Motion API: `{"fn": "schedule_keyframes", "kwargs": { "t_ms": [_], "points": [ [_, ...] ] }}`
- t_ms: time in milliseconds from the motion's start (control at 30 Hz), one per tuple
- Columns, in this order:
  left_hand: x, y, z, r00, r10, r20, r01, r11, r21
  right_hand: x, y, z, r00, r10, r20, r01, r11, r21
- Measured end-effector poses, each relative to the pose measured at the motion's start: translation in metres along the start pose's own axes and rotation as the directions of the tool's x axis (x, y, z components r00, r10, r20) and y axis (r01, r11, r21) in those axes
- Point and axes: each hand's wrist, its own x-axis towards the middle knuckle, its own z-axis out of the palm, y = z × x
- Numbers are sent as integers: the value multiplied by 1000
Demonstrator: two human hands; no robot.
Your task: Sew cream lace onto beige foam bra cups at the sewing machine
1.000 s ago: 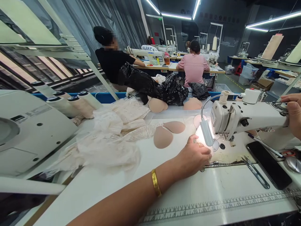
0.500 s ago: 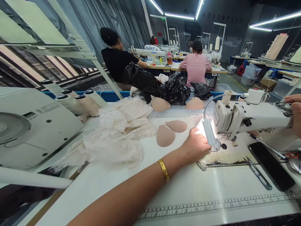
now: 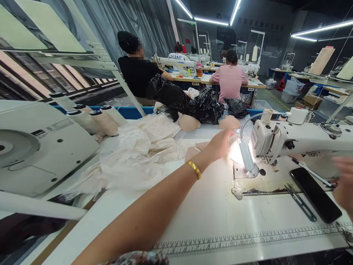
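Just past three o'clock from the middle of our view, the pale lit cloth (image 3: 237,151) sits under the little lamp (image 3: 246,154), left of the sewing machine's head (image 3: 261,138). Our left hand (image 3: 219,145) is right beside it, but it's blurry, so we honestly can't tell if those fingers are pinching or loose. Same deal with our right hand (image 3: 343,184), between three and four at the picture edge: motion blur, grip unclear, no cloth visible in it. For handling this stuff, we'd say go light: it looks thin, so smooth it flat with relaxed fingertips, don't tug, and keep fingers clear of the needle area. Also, mind the snips (image 3: 302,206) near four o'clock, beside the phone (image 3: 316,195); loose cloth could probably snag there.
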Motion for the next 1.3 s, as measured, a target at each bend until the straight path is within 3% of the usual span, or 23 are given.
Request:
{"fn": "schedule_keyframes", "kwargs": {
  "t_ms": [67,133,233,300,400,500,633,767,1000,1200,1300],
  "points": [
    [6,-1,3,991,-19,129,17,1000,17,-17,-37,8,964,-202,175,145,946,290],
    [2,1,4,981,-23,190,14,999,49,-30,-67,22,856,-343,387,155,884,441],
    [-25,7,-7,969,-66,237,38,992,120,-42,-90,46,732,-393,557,93,867,490],
    [-51,14,-20,955,-108,277,64,984,164,-49,-91,58,705,-368,606,15,862,506],
    [-90,33,-30,912,-158,379,88,977,194,-58,-86,67,707,-309,637,-129,828,545],
    [-110,52,-20,900,-23,435,-18,996,91,-62,-83,71,702,-266,660,-227,795,562],
    [-95,57,12,912,244,331,-260,966,5,-64,-83,70,691,-228,686,-282,789,546],
    [-69,50,33,895,361,261,-393,916,82,-65,-82,70,689,-187,700,-321,788,526],
    [-65,51,36,913,360,190,-386,915,120,-64,-79,73,676,-177,715,-329,795,509],
    [-60,58,30,948,298,111,-300,954,1,-67,-81,80,718,-207,665,-253,812,526],
    [-57,54,31,956,275,98,-279,960,24,-68,-80,85,734,-196,651,-232,827,511]
  ]
}}
